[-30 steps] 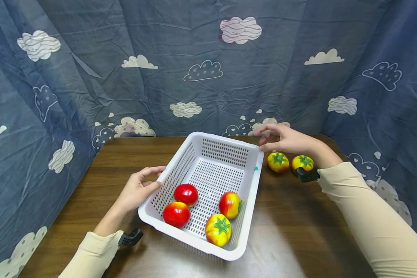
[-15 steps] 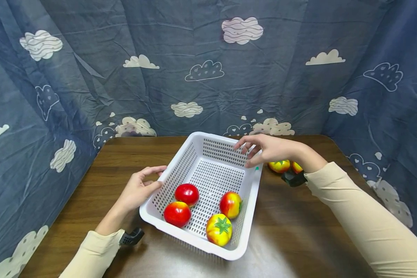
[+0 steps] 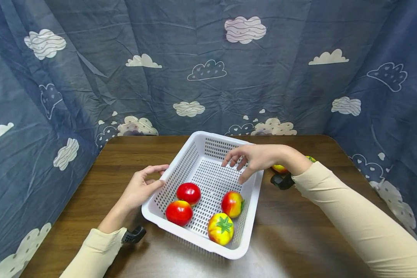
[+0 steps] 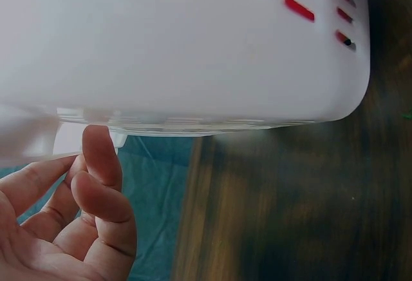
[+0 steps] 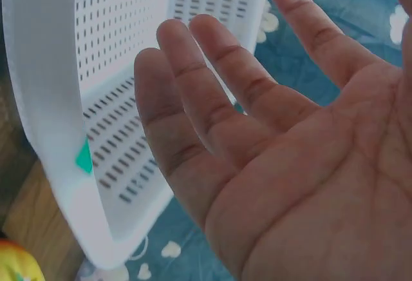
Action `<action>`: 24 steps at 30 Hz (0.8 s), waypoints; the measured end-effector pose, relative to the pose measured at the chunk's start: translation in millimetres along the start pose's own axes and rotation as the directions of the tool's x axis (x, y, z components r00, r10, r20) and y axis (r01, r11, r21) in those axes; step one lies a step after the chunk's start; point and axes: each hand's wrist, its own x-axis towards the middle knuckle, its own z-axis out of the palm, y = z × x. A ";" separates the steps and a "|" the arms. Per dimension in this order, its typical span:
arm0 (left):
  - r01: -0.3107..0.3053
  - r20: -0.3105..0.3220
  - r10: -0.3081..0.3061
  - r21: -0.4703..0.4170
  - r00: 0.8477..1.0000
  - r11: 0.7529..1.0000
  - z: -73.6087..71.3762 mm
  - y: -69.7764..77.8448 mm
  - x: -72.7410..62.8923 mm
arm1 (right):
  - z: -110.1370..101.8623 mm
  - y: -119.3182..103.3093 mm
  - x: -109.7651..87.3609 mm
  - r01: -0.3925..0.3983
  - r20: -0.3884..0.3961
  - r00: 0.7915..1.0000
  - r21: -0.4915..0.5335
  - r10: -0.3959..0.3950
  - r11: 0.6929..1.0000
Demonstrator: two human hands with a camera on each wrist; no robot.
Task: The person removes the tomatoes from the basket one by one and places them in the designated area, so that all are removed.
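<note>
A white perforated plastic basket point(image 3: 208, 173) stands at an angle on the table. My left hand point(image 3: 140, 189) holds its left rim between thumb and fingers; in the left wrist view the fingers point(image 4: 103, 158) curl up beneath the rim. Two red tomato-like fruits point(image 3: 189, 194) lie at the basket's left side. At its front right are a red-and-yellow one point(image 3: 232, 204) and a yellow one point(image 3: 220, 229) with a green star-shaped top. My right hand point(image 3: 255, 158) hovers over the basket's back right part, fingers spread and slightly bent, with nothing in it.
On the table right of the basket, a yellow tomato-like fruit point(image 3: 279, 168) and another point(image 3: 311, 158) are partly hidden by the right arm. A green mark point(image 5: 84, 156) sits on the basket's right rim. A blue cloud-patterned cloth point(image 3: 208, 96) hangs behind the brown table point(image 3: 139, 150).
My right hand has moved left and toward me, from the back right corner to over the basket's inside, and its arm now covers parts of the outer fruits. The left hand stays on the rim.
</note>
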 end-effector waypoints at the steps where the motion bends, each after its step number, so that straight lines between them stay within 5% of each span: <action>1: 0.000 0.001 0.000 0.000 1.000 1.000 0.2 0.0 0.1 | 2.0 -1.0 2.3 -0.003 0.016 1.000 -0.004 0.003 1.000; 12: 0.016 -0.006 -0.016 -0.004 1.000 1.000 0.4 0.3 0.5 | 26.6 -10.2 24.5 -0.173 0.223 0.955 -0.126 0.198 0.977; 24: 0.012 -0.010 -0.012 0.006 1.000 1.000 0.3 0.2 0.1 | 40.0 -16.3 35.3 -0.217 0.276 0.923 -0.200 0.267 0.956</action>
